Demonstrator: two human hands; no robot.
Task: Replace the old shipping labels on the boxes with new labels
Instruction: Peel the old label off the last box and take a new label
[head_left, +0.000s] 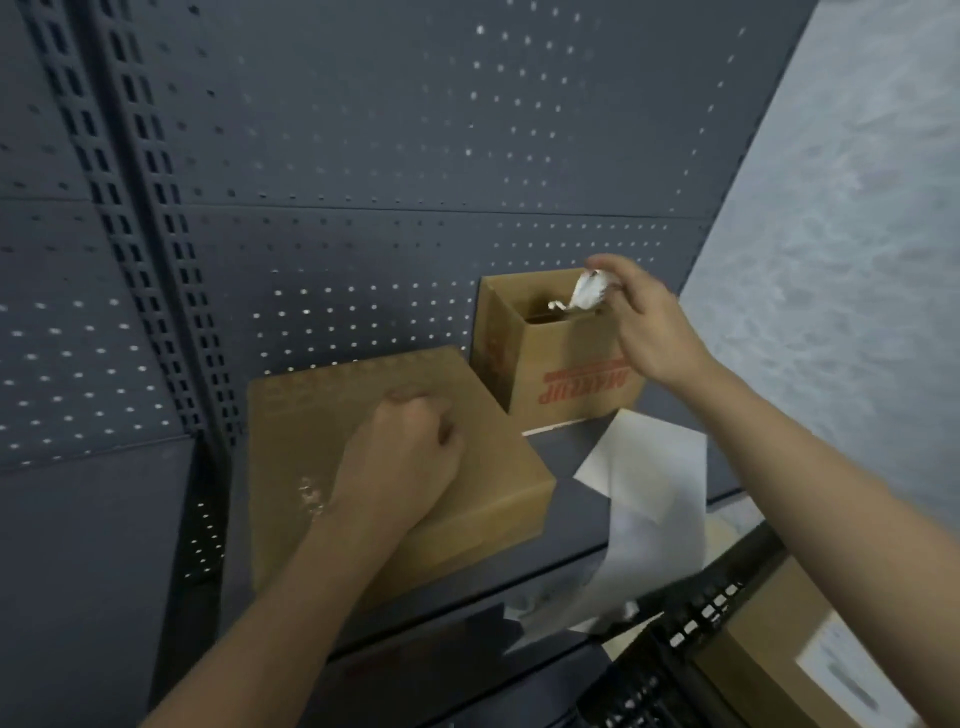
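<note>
Dark perforated back panel (363, 130) above a grey shelf (566, 462), with the closed box (311, 415) at centre as landmark. The left hand (400, 452) rests on the closed box's top, its fingers curled into a fist with nothing visible inside. Behind and to the right of the closed box stands a smaller open box (566, 369) with red print. The right hand (649, 322) hovers over the opening, fingertips pinched on a crumpled label (589, 291), apparently peeled waste.

Loose white sheets (649, 467) lie to the right of the closed box and hang over the shelf edge. A black crate (675, 649), below and to the right of the closed box, holds another box (769, 639) bearing a label (847, 670).

The step in hand is judged to be discarding the old label. To do it well, release the wad squarely over the opening, so sticky paper does not catch on the flap or fingers. A pale glossy patch (311, 493) on the closed box's near top suggests residue; clear it before pressing on a new label.
</note>
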